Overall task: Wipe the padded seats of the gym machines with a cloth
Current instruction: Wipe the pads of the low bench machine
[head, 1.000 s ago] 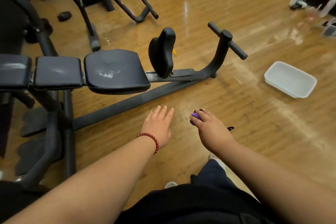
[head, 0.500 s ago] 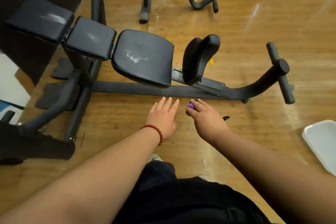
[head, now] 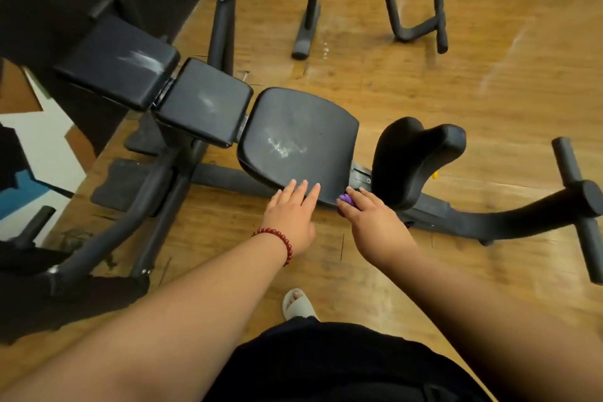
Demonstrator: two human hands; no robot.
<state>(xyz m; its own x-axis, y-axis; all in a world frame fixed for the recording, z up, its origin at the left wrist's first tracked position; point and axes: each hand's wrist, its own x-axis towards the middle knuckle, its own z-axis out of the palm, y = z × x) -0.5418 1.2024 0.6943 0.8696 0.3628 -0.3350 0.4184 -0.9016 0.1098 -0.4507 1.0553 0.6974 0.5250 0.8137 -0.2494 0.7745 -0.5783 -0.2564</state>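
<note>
As both hands lie at the near edge of the seat (head: 293,134), we judge that wiping this pad is only about to begin: white smears (head: 280,145) show at its middle. Our left hand (head: 290,215) holds nothing, its fingers (head: 301,189) straight and spread, tips just over that edge. Our right hand (head: 372,222) has its fingers curled round a small purple thing (head: 346,200) at the seat's near right corner; whether it is the cloth we cannot tell. Next we need it pressed flat on the seat and swept across the smears, then on to the next pad (head: 202,101).
</note>
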